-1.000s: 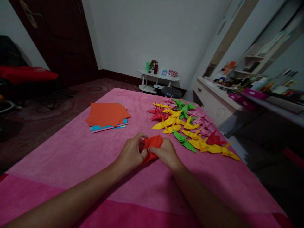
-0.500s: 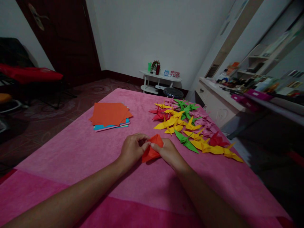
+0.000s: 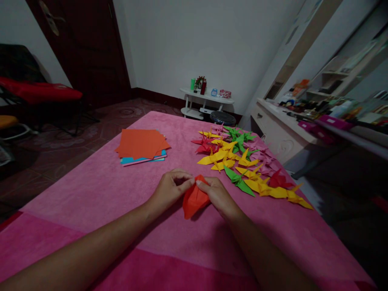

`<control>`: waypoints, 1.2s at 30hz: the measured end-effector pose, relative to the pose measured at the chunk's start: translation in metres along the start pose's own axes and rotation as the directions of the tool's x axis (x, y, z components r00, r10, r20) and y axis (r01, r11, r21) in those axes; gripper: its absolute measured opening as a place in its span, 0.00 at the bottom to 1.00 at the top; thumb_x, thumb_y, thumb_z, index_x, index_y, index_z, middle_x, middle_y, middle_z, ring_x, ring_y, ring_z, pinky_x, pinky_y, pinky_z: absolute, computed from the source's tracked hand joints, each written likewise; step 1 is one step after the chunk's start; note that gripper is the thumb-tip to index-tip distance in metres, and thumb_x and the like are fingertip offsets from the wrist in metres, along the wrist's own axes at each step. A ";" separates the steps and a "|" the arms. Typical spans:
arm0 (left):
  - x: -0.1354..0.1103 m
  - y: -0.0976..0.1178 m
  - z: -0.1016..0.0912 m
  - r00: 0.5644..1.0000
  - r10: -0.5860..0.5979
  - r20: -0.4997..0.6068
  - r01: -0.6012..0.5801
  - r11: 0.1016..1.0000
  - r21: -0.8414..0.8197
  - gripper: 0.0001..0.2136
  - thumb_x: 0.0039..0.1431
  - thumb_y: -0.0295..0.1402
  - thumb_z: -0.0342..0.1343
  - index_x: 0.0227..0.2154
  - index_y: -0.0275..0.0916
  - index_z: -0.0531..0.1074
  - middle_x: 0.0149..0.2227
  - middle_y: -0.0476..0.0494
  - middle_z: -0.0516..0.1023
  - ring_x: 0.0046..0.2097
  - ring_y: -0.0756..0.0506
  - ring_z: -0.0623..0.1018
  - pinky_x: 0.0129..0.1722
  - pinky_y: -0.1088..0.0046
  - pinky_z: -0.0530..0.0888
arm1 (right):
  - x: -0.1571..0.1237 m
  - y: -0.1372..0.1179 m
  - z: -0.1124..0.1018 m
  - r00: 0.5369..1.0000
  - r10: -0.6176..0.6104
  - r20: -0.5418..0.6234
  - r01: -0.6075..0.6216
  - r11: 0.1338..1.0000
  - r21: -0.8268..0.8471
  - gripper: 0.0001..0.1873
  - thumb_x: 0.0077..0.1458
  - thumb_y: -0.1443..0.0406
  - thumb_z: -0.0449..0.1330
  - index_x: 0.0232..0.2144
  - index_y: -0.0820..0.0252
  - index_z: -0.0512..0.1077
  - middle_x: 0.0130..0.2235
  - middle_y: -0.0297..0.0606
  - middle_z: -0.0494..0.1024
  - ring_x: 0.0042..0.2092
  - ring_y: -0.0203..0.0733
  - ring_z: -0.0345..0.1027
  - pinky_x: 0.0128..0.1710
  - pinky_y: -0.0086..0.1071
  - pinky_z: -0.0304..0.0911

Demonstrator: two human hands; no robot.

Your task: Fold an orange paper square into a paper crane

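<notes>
A partly folded orange-red sheet of origami paper (image 3: 195,201) is held between my two hands, one corner pointing toward me. My left hand (image 3: 173,186) pinches its far left edge between thumb and fingers. On the far right edge, my right hand (image 3: 216,192) grips with the thumb on top; its other fingers are mostly hidden beneath. To the right lie several folded paper cranes, among them a yellow one (image 3: 216,157), a green one (image 3: 239,181) and a red one (image 3: 279,179). Left of my hands is a stack of paper sheets (image 3: 142,143), orange on top, blue and pink below.
Everything rests on a pink cloth-covered table (image 3: 115,198). Beyond its far edge are a white shelf stand (image 3: 209,97) and a dark round stool (image 3: 223,118). A cluttered dresser (image 3: 279,125) stands right, a red-covered chair (image 3: 39,92) left.
The orange-red paper has opened wider, and its near corner has come toward me and lower. Both hands still hold its far edge. The view has shifted slightly.
</notes>
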State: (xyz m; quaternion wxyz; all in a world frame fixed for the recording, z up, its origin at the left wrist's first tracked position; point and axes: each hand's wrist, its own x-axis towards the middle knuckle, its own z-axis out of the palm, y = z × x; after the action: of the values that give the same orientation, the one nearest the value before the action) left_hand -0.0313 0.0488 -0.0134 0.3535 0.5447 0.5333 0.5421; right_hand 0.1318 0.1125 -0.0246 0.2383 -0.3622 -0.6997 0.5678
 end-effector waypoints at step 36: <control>0.005 0.016 -0.015 0.835 -0.457 0.307 0.543 0.776 -0.322 0.13 0.33 0.31 0.72 0.25 0.32 0.79 0.24 0.43 0.81 0.25 0.51 0.76 0.29 0.76 0.70 | -0.011 -0.031 -0.001 1.000 0.007 0.013 -0.006 0.993 -0.122 0.15 0.44 0.62 0.62 0.15 0.61 0.61 0.19 0.27 0.54 0.22 0.29 0.45 0.20 0.27 0.40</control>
State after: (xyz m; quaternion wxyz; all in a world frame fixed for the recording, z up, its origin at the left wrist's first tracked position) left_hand -0.0438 0.0481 0.0052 0.6424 0.3539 0.4975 0.4631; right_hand 0.1320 0.1013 0.0066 0.2092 -0.3747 -0.7334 0.5272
